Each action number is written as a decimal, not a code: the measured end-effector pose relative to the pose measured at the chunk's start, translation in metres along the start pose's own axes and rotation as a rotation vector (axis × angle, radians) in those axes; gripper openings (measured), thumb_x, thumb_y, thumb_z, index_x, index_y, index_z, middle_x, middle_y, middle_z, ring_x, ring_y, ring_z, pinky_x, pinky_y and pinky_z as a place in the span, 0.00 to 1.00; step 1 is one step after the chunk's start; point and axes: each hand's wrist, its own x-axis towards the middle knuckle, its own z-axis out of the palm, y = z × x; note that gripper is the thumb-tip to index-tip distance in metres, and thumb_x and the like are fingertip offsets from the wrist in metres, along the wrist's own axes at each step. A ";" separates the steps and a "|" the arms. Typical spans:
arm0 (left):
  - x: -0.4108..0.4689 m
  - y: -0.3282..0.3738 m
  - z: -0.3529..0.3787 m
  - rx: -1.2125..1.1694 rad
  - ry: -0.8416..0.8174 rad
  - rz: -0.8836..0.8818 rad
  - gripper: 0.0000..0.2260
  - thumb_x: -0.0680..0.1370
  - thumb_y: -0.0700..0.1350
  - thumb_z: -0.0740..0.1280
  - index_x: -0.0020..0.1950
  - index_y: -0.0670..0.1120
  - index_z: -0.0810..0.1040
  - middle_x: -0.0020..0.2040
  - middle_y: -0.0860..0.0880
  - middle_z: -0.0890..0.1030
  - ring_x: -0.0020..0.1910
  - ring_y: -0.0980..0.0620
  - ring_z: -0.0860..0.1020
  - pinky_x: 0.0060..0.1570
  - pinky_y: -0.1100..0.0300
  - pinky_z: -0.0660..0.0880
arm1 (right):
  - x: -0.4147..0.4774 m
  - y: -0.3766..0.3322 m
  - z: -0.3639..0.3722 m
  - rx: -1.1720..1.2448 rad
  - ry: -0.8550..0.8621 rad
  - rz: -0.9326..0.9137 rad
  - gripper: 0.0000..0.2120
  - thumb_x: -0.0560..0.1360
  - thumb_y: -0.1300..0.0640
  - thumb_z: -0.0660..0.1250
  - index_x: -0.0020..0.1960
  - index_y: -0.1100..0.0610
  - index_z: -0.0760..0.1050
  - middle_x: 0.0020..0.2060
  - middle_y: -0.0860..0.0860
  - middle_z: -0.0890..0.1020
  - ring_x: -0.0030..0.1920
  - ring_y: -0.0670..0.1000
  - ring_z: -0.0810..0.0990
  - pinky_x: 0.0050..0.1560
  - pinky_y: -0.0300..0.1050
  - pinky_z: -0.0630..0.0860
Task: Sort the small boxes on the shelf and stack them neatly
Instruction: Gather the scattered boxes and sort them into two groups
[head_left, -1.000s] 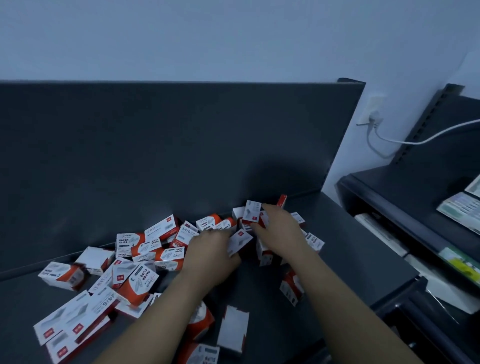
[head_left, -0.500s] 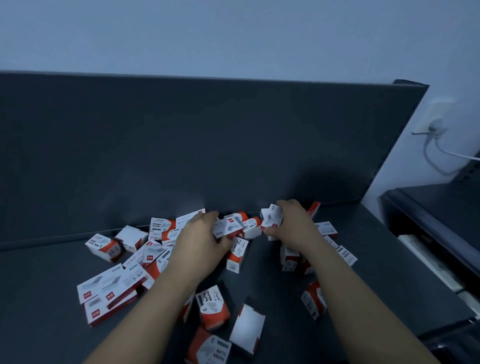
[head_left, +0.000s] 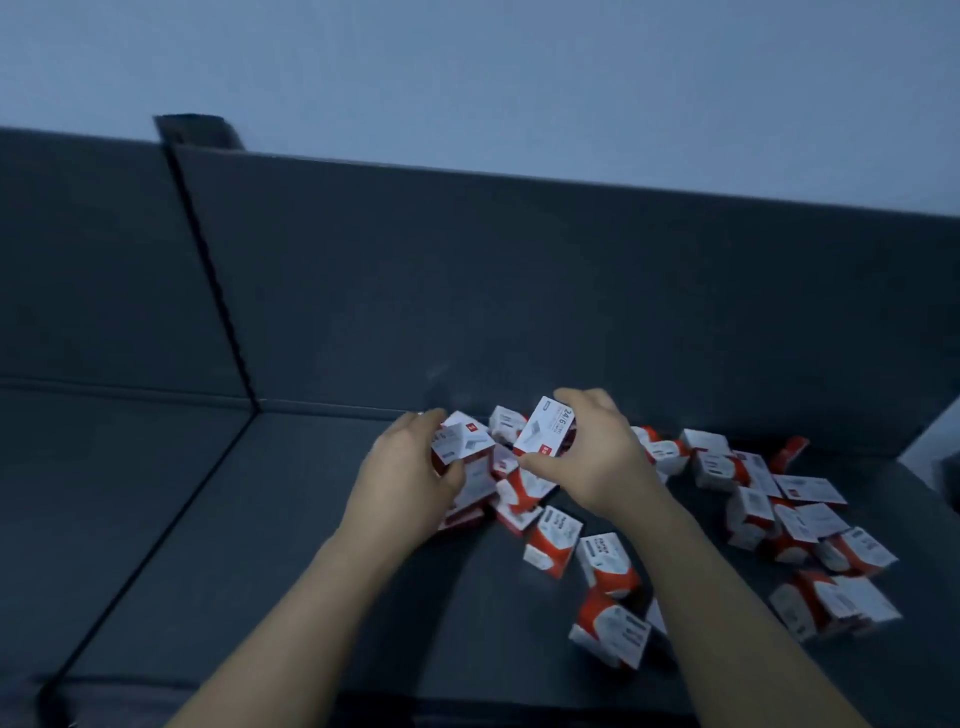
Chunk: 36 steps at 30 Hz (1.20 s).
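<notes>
Several small white-and-red boxes (head_left: 769, 509) lie scattered on the dark grey shelf (head_left: 260, 545), mostly right of centre. My right hand (head_left: 597, 457) grips a long white staple box (head_left: 545, 428) between thumb and fingers, lifted a little above the pile. My left hand (head_left: 405, 467) curls round a white box (head_left: 460, 444) at the left end of the pile. More boxes (head_left: 519, 493) sit jumbled between and under both hands.
The shelf's dark back panel (head_left: 519, 291) rises behind the pile, with a vertical seam (head_left: 213, 280) at the left. A join (head_left: 171, 519) runs diagonally across the shelf floor left of my hands. Loose boxes (head_left: 608, 629) lie near the front right.
The view has swung left, so the pile now sits right of centre. My right hand has taken up a long staple box, and my left hand has closed round a white box.
</notes>
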 end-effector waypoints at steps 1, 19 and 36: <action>-0.006 -0.012 -0.014 0.008 0.012 -0.011 0.18 0.73 0.44 0.69 0.62 0.49 0.75 0.53 0.52 0.77 0.51 0.52 0.75 0.47 0.64 0.68 | -0.002 -0.016 0.010 0.018 -0.018 -0.008 0.32 0.66 0.49 0.76 0.66 0.54 0.68 0.58 0.47 0.68 0.56 0.49 0.75 0.59 0.47 0.73; -0.120 -0.246 -0.271 0.225 0.230 -0.378 0.19 0.76 0.44 0.64 0.67 0.44 0.71 0.59 0.46 0.74 0.54 0.46 0.75 0.51 0.56 0.71 | -0.059 -0.298 0.225 0.200 -0.226 -0.273 0.22 0.69 0.52 0.71 0.61 0.51 0.70 0.56 0.45 0.69 0.50 0.47 0.74 0.44 0.44 0.77; -0.110 -0.435 -0.406 0.384 0.219 -0.762 0.06 0.78 0.37 0.56 0.53 0.43 0.70 0.57 0.45 0.67 0.42 0.46 0.75 0.43 0.53 0.75 | -0.010 -0.481 0.408 0.245 -0.480 -0.401 0.18 0.71 0.57 0.69 0.59 0.56 0.71 0.58 0.47 0.68 0.48 0.50 0.77 0.45 0.45 0.79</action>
